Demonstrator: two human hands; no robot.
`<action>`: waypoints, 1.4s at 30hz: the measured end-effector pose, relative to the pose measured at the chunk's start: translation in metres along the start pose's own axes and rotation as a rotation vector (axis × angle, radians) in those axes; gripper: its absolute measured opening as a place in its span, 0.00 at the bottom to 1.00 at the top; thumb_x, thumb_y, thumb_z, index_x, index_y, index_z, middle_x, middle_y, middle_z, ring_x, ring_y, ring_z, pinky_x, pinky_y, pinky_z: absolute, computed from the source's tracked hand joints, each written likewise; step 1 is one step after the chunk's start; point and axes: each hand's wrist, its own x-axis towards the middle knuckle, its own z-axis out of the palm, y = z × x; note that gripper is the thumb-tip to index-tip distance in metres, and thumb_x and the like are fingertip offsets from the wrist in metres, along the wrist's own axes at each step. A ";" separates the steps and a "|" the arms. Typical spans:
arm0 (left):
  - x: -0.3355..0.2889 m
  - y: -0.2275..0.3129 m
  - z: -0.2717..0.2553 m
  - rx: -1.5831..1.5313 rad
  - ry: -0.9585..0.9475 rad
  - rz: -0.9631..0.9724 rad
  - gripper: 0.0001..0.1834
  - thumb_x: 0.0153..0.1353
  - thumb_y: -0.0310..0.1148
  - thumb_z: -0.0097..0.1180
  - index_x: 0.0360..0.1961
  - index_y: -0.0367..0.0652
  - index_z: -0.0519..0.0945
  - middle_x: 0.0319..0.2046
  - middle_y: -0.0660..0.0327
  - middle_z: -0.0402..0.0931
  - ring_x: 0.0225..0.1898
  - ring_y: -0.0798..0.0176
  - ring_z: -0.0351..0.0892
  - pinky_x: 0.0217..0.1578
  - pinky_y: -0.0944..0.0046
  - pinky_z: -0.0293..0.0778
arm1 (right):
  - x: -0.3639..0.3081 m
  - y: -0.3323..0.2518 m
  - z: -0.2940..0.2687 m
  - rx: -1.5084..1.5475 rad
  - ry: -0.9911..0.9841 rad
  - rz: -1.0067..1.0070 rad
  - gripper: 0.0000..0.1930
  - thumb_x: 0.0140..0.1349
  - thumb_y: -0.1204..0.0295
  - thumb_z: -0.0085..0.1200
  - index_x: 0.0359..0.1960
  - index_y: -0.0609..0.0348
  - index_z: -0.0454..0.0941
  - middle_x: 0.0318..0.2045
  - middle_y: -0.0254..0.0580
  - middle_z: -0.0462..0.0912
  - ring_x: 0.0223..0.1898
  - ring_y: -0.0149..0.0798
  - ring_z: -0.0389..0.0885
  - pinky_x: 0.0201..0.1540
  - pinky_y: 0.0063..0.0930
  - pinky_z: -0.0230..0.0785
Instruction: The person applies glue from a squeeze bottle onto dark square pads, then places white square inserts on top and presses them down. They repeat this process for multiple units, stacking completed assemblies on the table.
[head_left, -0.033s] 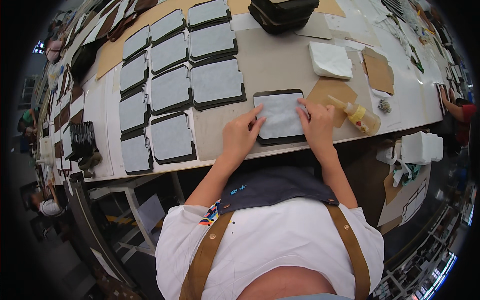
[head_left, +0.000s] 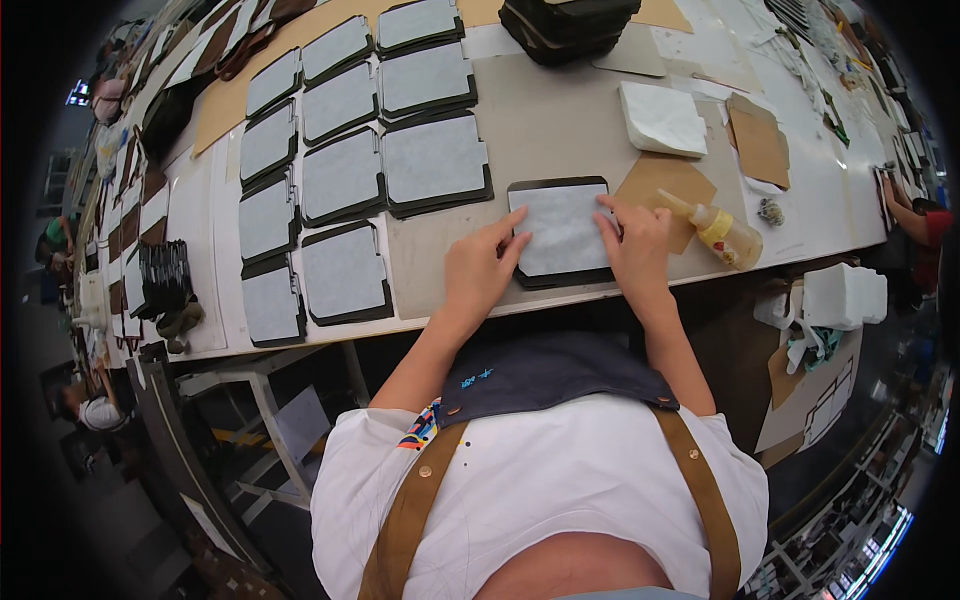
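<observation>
A dark panel (head_left: 560, 281) faced with a pale grey-white sheet (head_left: 560, 235) lies flat near the table's front edge. My left hand (head_left: 480, 262) rests at the sheet's left side, index finger and thumb apart, both tips touching it. On the opposite side, my right hand (head_left: 638, 245) has index finger and thumb spread on the sheet's right edge, its other fingers loosely bent. Neither hand lifts the panel. Just right of my right hand, a translucent squeeze bottle (head_left: 733, 240) with a yellow band lies tilted, its nozzle over a tan hexagonal card (head_left: 660, 180).
Rows of similar stacked panels (head_left: 345, 270) cover the table to my left. A dark pile (head_left: 560, 30) stands at the back, with folded white cloth (head_left: 662, 118) and brown card pieces (head_left: 757, 140) to the right. Below the table's right side is a white bundle (head_left: 845, 297).
</observation>
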 end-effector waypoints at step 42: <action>0.004 -0.003 -0.004 0.313 -0.030 0.353 0.28 0.61 0.36 0.62 0.63 0.45 0.75 0.72 0.46 0.55 0.72 0.41 0.52 0.68 0.45 0.52 | -0.005 0.022 -0.009 0.063 -0.083 -0.223 0.22 0.62 0.78 0.55 0.60 0.65 0.73 0.63 0.46 0.74 0.68 0.46 0.67 0.71 0.45 0.56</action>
